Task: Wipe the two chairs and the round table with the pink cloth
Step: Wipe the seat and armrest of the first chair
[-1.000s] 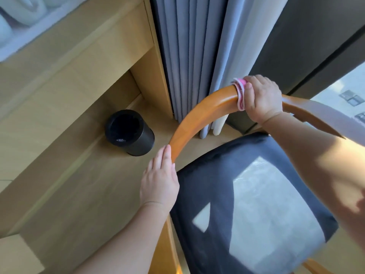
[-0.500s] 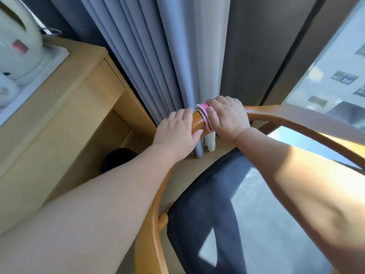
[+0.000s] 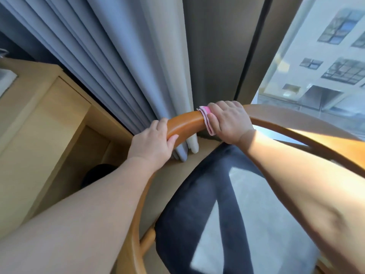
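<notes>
**Room and Background Conditions**

I see pleated grey-blue fabric curtains (image 3: pixel 110 62) hanging to the light wooden floor (image 3: pixel 177 175). Left of them stands a pale wooden cabinet (image 3: pixel 39 119). At right, a dark window frame (image 3: pixel 250 56) borders a glass window (image 3: pixel 316 62) showing a pale building outside. Sunlight enters from the right.

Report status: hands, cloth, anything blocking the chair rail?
Left hand gripping the chair rail, bare. Right hand clamps pink cloth around the rail. Curtain hangs right behind; rail between the hands is clear.
</notes>
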`<state>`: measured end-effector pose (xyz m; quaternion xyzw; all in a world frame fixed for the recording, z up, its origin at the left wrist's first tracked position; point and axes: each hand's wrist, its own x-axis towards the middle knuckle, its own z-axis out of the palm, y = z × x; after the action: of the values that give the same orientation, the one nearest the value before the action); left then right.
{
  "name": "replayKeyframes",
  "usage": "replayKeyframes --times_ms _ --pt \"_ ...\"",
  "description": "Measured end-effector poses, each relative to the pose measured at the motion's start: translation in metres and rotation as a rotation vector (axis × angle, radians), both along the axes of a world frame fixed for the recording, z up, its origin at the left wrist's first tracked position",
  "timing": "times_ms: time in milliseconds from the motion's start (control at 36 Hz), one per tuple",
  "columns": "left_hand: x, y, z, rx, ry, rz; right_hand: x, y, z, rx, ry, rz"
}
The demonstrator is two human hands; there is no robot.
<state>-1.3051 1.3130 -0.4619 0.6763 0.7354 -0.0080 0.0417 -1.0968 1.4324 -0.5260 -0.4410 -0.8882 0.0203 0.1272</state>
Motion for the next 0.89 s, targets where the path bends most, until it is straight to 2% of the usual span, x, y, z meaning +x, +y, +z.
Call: replayKeyframes --times_ms 222,333,472,694,889 --pt "0.004 -0.001 0.001 -0.011 0.13 -0.152 0.043 0.01 0.011 -0.054 -0.212 -0.096" --pt "0.009 0.001 0.003 -0.023 0.244 -0.254 0.062 0.012 0.018 -0.137 -0.22 -0.15" --pt "0.031 0.007 0.002 -0.108 0.296 -0.21 0.083 0.009 0.02 -0.184 -0.237 -0.18" --pt "0.095 0.05 -0.006 -0.097 0.155 -0.397 0.101 0.008 0.019 -0.206 -0.251 -0.179" --pt "0.142 0.096 -0.026 -0.189 -0.004 -0.393 0.13 0.007 0.016 -0.17 -0.271 -0.184"
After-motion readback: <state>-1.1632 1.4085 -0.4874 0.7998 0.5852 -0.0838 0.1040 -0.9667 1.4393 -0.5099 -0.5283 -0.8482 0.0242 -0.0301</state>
